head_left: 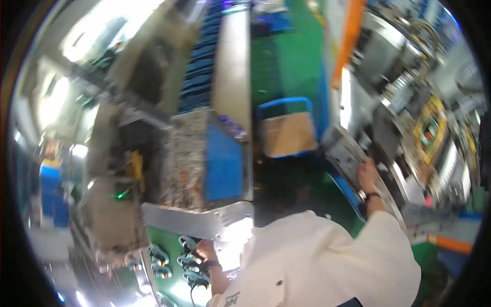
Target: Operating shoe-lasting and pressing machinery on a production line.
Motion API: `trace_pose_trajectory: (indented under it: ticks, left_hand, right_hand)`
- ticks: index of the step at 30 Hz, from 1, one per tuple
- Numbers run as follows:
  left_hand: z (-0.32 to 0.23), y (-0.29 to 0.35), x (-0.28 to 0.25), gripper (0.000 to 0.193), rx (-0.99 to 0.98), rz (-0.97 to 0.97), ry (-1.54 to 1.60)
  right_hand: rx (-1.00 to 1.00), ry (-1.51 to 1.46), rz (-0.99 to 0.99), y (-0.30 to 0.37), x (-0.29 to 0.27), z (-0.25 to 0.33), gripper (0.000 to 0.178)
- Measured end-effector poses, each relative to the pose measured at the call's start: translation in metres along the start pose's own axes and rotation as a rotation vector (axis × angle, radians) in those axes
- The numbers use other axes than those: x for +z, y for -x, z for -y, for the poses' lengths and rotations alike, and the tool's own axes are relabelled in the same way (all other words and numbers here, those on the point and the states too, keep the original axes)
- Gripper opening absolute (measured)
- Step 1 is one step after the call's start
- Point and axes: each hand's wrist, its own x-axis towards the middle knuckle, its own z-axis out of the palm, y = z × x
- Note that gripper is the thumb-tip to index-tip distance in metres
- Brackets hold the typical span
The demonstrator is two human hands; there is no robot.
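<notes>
My left hand point(207, 249) is low at the left, right beside several dark shoes with pale teal soles point(190, 262) on a green surface. Blur hides its fingers, so I cannot tell whether it grips the nearest shoe. Out to the right, my right hand point(367, 176) is at the edge of a grey metal panel point(348, 153). Its fingers are smeared, and whether they hold the panel or only touch it does not show. Both wrists wear dark bands.
A blue-framed seat or cart with a brown top point(289, 134) stands ahead on the green floor. To the left is a worn worktable point(179, 163) with a blue sheet point(223, 163), with a conveyor of dark blue items point(199, 77) beyond. Machinery point(409, 117) with an orange bar point(349, 43) fills the right.
</notes>
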Motion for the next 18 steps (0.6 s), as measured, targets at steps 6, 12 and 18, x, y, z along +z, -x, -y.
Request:
trace_pose_trajectory:
  ticks: [6, 12, 18]
  left_hand:
    - [-0.217, -0.006, 0.028, 0.011, -0.090, -0.029, 0.096]
    - [-0.397, -0.043, -0.024, 0.011, 0.149, -0.208, 0.146]
    - [-0.430, -0.064, -0.059, 0.014, 0.269, -0.197, 0.363]
  right_hand:
    - [0.086, -0.122, 0.050, 0.015, -0.011, -0.052, 0.027]
    - [0.030, -0.262, 0.108, -0.095, -0.012, -0.017, 0.026]
    - [-0.600, -0.627, -0.006, -0.230, -0.065, 0.257, 0.014]
